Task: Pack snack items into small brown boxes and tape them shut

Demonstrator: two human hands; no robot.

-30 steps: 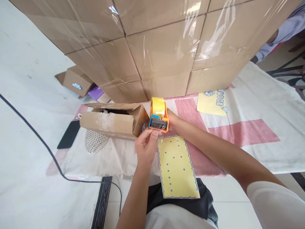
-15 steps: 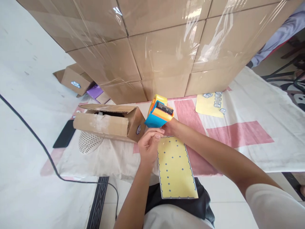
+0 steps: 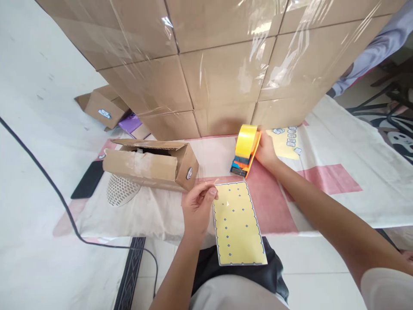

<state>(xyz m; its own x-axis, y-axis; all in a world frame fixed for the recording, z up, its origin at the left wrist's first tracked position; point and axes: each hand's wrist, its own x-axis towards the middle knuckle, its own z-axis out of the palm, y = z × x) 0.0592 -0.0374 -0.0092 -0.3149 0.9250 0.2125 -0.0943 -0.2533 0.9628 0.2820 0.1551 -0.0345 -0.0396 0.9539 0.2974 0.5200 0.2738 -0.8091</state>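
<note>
My right hand (image 3: 267, 150) is wrapped round the far side of a tape dispenser (image 3: 244, 150), orange and blue with a yellow roll, held tilted above the cloth with its cutter end toward me. My left hand (image 3: 200, 206) is closed in a pinch at the upper left corner of a yellow printed sheet (image 3: 240, 224). A faint clear sliver, apparently a piece of tape, shows at its fingertips. Scalloped blue edging and small diamonds mark the sheet, which reaches past the table's front edge over my lap.
Plastic-wrapped cartons (image 3: 222, 82) stand stacked at the back. A part-open cardboard box (image 3: 145, 165) lies at left, by a perforated white object (image 3: 121, 190) and a black phone-like slab (image 3: 87, 181). Another yellow sheet (image 3: 285, 148) lies right. A cable (image 3: 61, 202) hangs at left; another person's sleeve (image 3: 374, 56) shows upper right.
My right hand has moved right with the tape dispenser and turned it, away from my left hand. My left hand has shifted slightly down and left, still pinched.
</note>
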